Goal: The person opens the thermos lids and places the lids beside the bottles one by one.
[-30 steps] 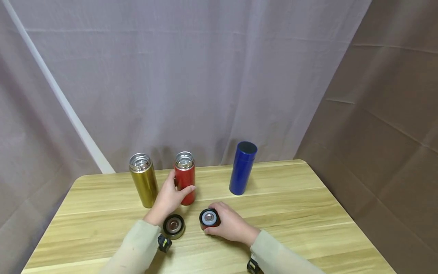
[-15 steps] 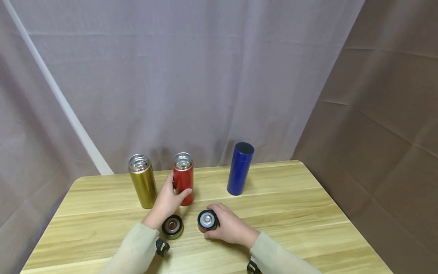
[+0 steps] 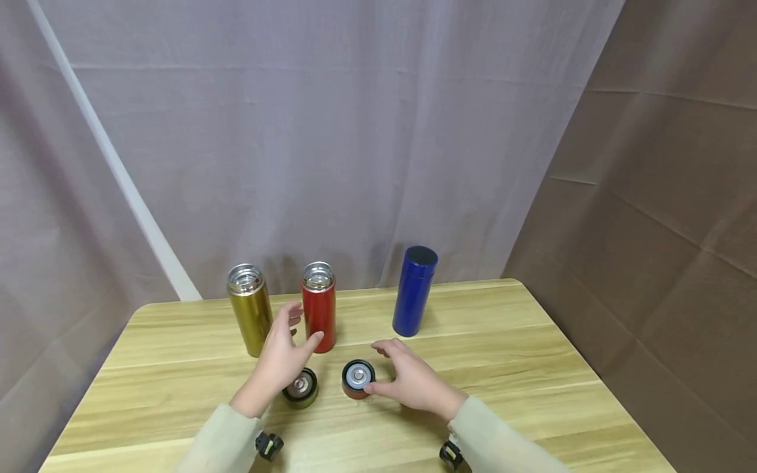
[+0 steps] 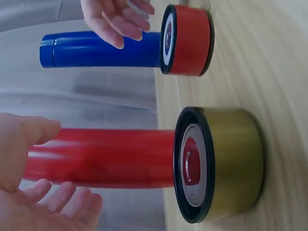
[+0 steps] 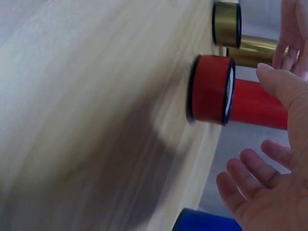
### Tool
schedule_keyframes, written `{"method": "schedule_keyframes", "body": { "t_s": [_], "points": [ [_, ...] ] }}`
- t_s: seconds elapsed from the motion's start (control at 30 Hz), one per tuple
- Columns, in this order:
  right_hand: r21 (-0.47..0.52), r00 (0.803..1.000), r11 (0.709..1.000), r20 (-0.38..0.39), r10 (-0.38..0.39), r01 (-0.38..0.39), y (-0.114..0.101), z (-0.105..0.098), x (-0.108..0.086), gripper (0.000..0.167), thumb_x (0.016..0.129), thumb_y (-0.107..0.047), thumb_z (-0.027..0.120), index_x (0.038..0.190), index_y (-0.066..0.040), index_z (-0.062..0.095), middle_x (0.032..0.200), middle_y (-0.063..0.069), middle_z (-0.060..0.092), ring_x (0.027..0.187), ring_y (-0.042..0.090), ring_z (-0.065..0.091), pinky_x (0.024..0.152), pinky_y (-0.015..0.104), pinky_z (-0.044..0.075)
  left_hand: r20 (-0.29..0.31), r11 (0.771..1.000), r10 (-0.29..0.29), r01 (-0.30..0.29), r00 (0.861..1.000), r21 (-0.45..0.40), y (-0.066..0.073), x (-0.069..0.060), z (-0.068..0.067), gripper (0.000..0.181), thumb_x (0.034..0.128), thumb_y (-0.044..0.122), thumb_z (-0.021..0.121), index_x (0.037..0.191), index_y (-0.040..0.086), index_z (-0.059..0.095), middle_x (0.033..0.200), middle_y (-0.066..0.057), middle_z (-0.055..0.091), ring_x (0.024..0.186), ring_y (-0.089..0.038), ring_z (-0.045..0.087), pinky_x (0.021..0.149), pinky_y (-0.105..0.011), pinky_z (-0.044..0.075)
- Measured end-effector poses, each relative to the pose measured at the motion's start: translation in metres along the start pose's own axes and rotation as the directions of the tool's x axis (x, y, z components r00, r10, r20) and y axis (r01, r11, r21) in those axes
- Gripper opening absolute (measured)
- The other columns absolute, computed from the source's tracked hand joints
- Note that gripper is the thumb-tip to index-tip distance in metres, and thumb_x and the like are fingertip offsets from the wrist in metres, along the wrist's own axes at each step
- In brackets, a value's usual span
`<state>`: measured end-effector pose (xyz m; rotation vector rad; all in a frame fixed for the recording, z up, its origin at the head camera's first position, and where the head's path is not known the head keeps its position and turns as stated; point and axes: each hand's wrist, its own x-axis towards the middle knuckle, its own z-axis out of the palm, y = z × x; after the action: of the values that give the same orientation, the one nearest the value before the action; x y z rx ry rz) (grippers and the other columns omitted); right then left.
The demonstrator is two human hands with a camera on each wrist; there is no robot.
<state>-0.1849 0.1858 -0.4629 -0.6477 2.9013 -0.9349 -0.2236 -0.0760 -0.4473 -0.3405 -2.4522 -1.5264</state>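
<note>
My left hand (image 3: pixel 282 351) is beside the red thermos bottle (image 3: pixel 320 312), thumb and fingers spread and holding nothing. That bottle stands upright with its silver mouth uncovered. The red lid (image 3: pixel 357 380) lies on the table with its inner side up. My right hand (image 3: pixel 414 380) is just right of the lid, fingers spread apart; in the right wrist view its palm is bare. Under my left wrist sits the gold lid (image 3: pixel 301 389), also inner side up and partly covered by the hand in the head view.
The gold thermos bottle (image 3: pixel 251 315) stands uncovered left of the red one. Farther right stands a blue thermos bottle (image 3: pixel 414 295) with its dark-topped lid on. A grey curtain (image 3: pixel 355 144) hangs behind the wooden table (image 3: pixel 503 394).
The left hand has let go of the red bottle and drawn back to the left. The right hand has released the red lid and moved slightly right.
</note>
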Motion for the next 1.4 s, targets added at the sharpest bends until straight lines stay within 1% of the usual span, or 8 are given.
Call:
{"method": "schedule_keyframes", "body": {
  "t_s": [0.17,0.33,0.6,0.8,1.0,1.13,1.23,1.4],
  "points": [
    [0.002,0.998,1.000,-0.067,-0.001,0.001,0.005,-0.011,-0.002,0.075,0.079,-0.046,0.077,0.138,-0.010,0.047,0.126,0.003,0.054,0.117,0.023,0.053,0.097,0.043,0.045,-0.019,0.996,0.083,-0.083,0.996,-0.020,0.004,-0.004,0.006,0.056,0.0827,0.014,0.077,0.127,0.002,0.045,0.119,-0.017,0.057,0.109,-0.035,0.057,0.087,-0.049,0.050],
    [0.005,0.991,1.000,-0.134,-0.006,0.007,0.008,-0.024,-0.001,0.076,0.079,-0.051,0.075,0.137,-0.010,0.048,0.122,0.001,0.055,0.113,0.022,0.054,0.095,0.042,0.046,0.008,0.988,0.148,-0.147,0.989,-0.043,0.008,-0.006,0.012,0.053,0.0815,0.011,0.078,0.124,0.001,0.048,0.115,-0.018,0.059,0.104,-0.035,0.060,0.084,-0.050,0.051],
    [0.026,0.973,1.000,-0.230,-0.009,0.015,0.008,-0.049,0.006,0.070,0.080,-0.043,0.078,0.135,-0.009,0.050,0.120,0.003,0.057,0.111,0.021,0.055,0.094,0.038,0.046,0.065,0.989,0.143,-0.140,0.988,-0.044,0.010,-0.001,0.019,0.054,0.0808,0.014,0.079,0.125,0.005,0.049,0.111,-0.010,0.059,0.103,-0.029,0.059,0.090,-0.044,0.050],
    [0.073,0.941,0.997,-0.337,0.031,-0.006,0.005,-0.066,0.010,0.066,0.081,-0.040,0.078,0.131,-0.006,0.052,0.109,0.002,0.061,0.101,0.019,0.058,0.088,0.043,0.050,0.091,0.986,0.149,-0.142,0.985,-0.084,0.012,0.005,0.033,0.054,0.0809,0.015,0.079,0.126,0.007,0.049,0.110,-0.006,0.058,0.100,-0.024,0.058,0.087,-0.047,0.050],
    [0.197,0.867,0.978,-0.472,0.160,-0.073,0.002,-0.083,0.018,0.071,0.082,-0.047,0.074,0.133,-0.007,0.047,0.107,0.005,0.061,0.098,0.025,0.060,0.087,0.040,0.049,0.128,0.989,0.101,-0.086,0.987,-0.119,0.021,0.017,0.054,0.060,0.0806,0.016,0.079,0.131,0.006,0.048,0.114,-0.008,0.058,0.105,-0.027,0.058,0.089,-0.046,0.050],
    [0.260,0.822,0.965,-0.540,0.178,-0.038,0.002,-0.089,0.026,0.077,0.082,-0.047,0.074,0.138,-0.007,0.040,0.115,0.008,0.055,0.103,0.028,0.057,0.089,0.042,0.048,0.165,0.986,0.074,-0.048,0.983,-0.161,0.025,0.027,0.066,0.065,0.0817,0.019,0.078,0.136,0.005,0.044,0.118,-0.011,0.057,0.108,-0.027,0.057,0.091,-0.047,0.049],
    [0.296,0.818,0.955,-0.545,0.186,-0.020,0.000,-0.091,0.032,0.085,0.082,-0.048,0.074,0.144,-0.007,0.032,0.125,0.011,0.049,0.110,0.029,0.053,0.091,0.043,0.047,0.182,0.977,0.047,-0.006,0.982,-0.215,0.027,0.033,0.076,0.068,0.0827,0.021,0.078,0.138,0.004,0.042,0.124,-0.013,0.055,0.111,-0.029,0.055,0.094,-0.049,0.047],
    [0.314,0.842,0.949,-0.504,0.189,-0.025,0.000,-0.091,0.039,0.093,0.084,-0.049,0.071,0.151,-0.009,0.020,0.142,0.015,0.039,0.128,0.031,0.043,0.099,0.045,0.042,0.237,0.963,-0.009,0.072,0.972,-0.261,0.031,0.041,0.090,0.079,0.0830,0.029,0.077,0.145,0.005,0.034,0.140,-0.012,0.046,0.125,-0.031,0.047,0.101,-0.048,0.042]
  ]
}}
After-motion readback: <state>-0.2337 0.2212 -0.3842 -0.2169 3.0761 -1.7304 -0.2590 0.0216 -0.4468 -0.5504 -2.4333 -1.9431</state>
